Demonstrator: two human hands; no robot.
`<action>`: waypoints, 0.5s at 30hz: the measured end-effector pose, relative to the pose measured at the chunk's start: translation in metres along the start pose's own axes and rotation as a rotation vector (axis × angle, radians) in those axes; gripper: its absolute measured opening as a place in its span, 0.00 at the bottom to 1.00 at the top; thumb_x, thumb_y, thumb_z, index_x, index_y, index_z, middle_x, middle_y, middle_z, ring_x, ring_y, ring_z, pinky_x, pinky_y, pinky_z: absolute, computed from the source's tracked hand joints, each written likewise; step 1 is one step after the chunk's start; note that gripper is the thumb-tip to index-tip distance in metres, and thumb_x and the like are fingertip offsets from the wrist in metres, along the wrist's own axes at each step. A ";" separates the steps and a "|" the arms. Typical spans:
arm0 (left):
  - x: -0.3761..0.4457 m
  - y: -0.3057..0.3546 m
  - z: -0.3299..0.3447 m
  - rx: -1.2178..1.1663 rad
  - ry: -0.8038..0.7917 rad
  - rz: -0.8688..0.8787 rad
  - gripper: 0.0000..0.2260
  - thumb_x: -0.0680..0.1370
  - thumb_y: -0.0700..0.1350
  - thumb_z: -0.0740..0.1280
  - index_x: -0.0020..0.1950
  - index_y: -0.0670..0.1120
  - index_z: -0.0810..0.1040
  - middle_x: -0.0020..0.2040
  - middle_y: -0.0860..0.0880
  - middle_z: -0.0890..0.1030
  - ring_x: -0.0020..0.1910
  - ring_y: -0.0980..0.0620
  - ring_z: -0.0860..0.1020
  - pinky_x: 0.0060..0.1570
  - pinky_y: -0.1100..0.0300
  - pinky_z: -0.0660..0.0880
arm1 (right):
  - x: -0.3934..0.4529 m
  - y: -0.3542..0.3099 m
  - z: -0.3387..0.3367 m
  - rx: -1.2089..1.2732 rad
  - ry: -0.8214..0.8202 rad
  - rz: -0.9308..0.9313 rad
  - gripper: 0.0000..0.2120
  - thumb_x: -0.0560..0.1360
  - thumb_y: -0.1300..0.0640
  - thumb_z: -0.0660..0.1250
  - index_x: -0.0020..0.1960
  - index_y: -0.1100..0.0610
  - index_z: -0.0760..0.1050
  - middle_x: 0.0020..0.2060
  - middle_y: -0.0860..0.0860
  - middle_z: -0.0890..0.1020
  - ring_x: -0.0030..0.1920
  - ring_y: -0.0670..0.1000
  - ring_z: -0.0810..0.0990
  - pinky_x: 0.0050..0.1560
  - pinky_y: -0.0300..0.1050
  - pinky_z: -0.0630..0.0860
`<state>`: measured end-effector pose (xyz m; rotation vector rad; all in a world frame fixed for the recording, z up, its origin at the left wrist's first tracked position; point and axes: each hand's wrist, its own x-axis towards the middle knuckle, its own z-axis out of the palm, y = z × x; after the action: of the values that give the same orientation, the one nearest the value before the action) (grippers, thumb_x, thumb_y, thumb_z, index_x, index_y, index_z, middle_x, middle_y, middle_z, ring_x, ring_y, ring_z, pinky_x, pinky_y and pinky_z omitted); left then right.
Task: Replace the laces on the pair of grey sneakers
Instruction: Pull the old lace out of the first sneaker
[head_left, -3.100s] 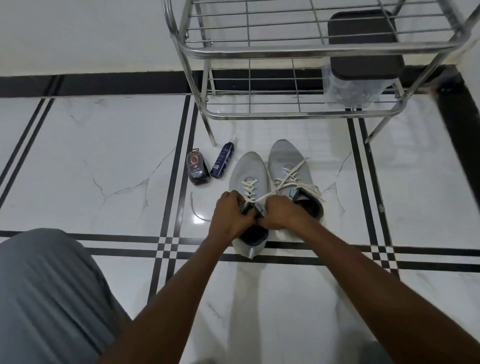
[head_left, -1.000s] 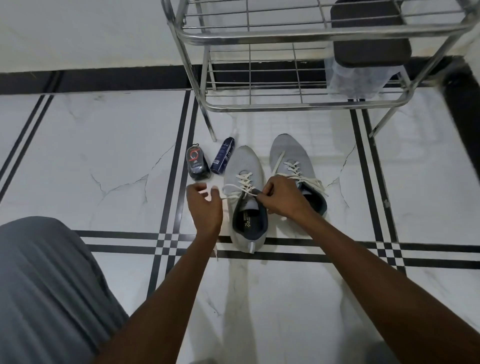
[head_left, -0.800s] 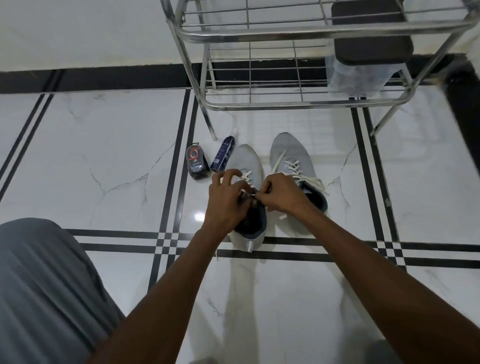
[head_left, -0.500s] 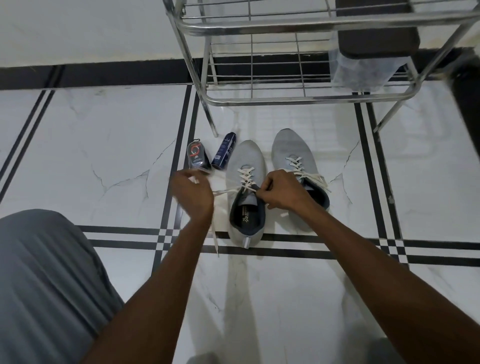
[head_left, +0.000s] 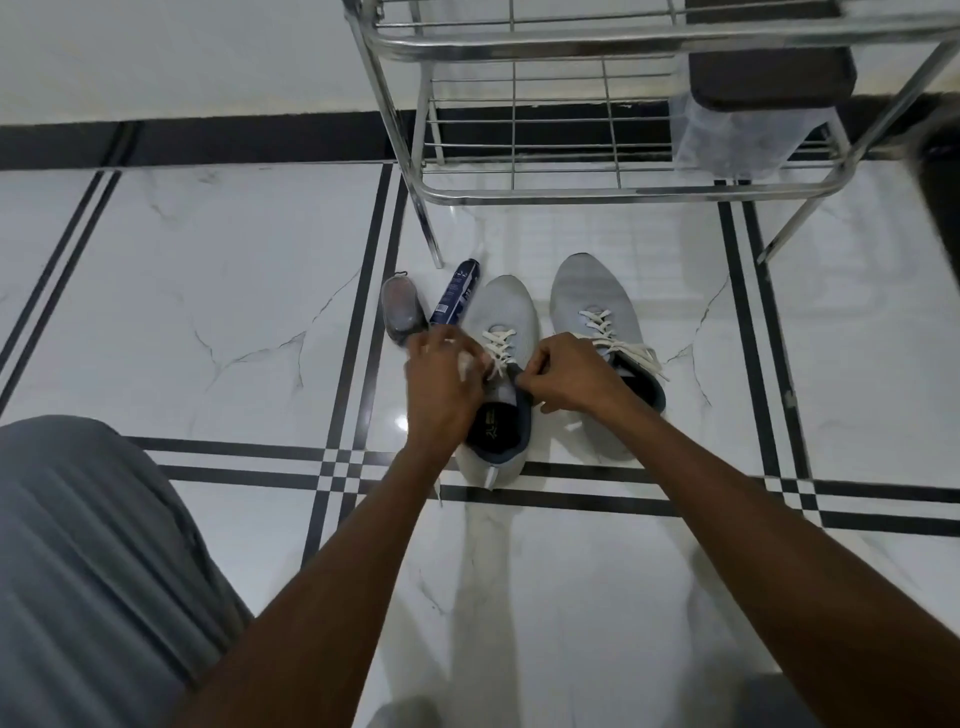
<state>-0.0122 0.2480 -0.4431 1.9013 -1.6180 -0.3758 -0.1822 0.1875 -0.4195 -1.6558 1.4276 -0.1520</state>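
You are working on two grey mesh sneakers standing side by side on the white marble floor (head_left: 234, 312) with black inlay lines, toes pointing toward 12 o'clock. The left grey sneaker (head_left: 506, 317) is lying at the centre of the view; the right grey sneaker (head_left: 592, 296) is sitting just beside it at 3 o'clock, set slightly further toward 12 o'clock.

Your left hand (head_left: 441, 395) is positioned over the 9 o'clock edge of the left sneaker's collar, fingers curled; its grip is pinching something white at the eyelets, most likely the white flat lace (head_left: 498, 343), though motion blur is obscuring the exact contact. Your right hand (head_left: 566, 379) is closing a narrow grip on the dark tongue edge at the 3 o'clock side of the same sneaker's opening. The lace is crossing the upper eyelets of the left sneaker. A second white lace (head_left: 618, 338) is threaded through the right sneaker, its ends trailing toward 4 o'clock.

At 10 o'clock from the left sneaker, a dark blue cylindrical spray can (head_left: 457, 299) is lying on the floor, with a dark oval plastic container (head_left: 402, 314) just beside it at 9 o'clock. A chrome wire rack (head_left: 571, 192) is standing at 12 o'clock, holding a black-lidded clear container (head_left: 748, 124).
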 end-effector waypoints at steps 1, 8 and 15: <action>0.001 -0.003 -0.005 -0.098 0.146 -0.166 0.03 0.78 0.42 0.66 0.47 0.47 0.78 0.52 0.49 0.77 0.56 0.44 0.74 0.57 0.44 0.74 | 0.000 0.000 0.001 -0.015 0.002 -0.001 0.13 0.73 0.56 0.72 0.39 0.67 0.82 0.34 0.60 0.85 0.35 0.56 0.86 0.41 0.54 0.84; -0.007 -0.010 -0.016 -0.191 0.254 -0.436 0.28 0.74 0.58 0.75 0.63 0.42 0.70 0.60 0.48 0.67 0.59 0.48 0.71 0.58 0.53 0.74 | -0.002 -0.006 0.003 -0.166 0.051 -0.128 0.12 0.70 0.58 0.73 0.51 0.60 0.76 0.46 0.56 0.81 0.46 0.56 0.81 0.45 0.51 0.79; -0.029 0.000 0.002 -0.179 -0.087 -0.140 0.03 0.80 0.44 0.69 0.50 0.46 0.77 0.44 0.50 0.80 0.44 0.52 0.78 0.46 0.49 0.78 | 0.007 -0.015 0.022 -0.370 0.068 -0.321 0.12 0.74 0.56 0.70 0.57 0.56 0.76 0.58 0.56 0.72 0.56 0.57 0.74 0.53 0.54 0.77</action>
<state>-0.0193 0.2753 -0.4493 1.8881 -1.4563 -0.6487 -0.1554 0.1919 -0.4252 -2.1998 1.2839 -0.1304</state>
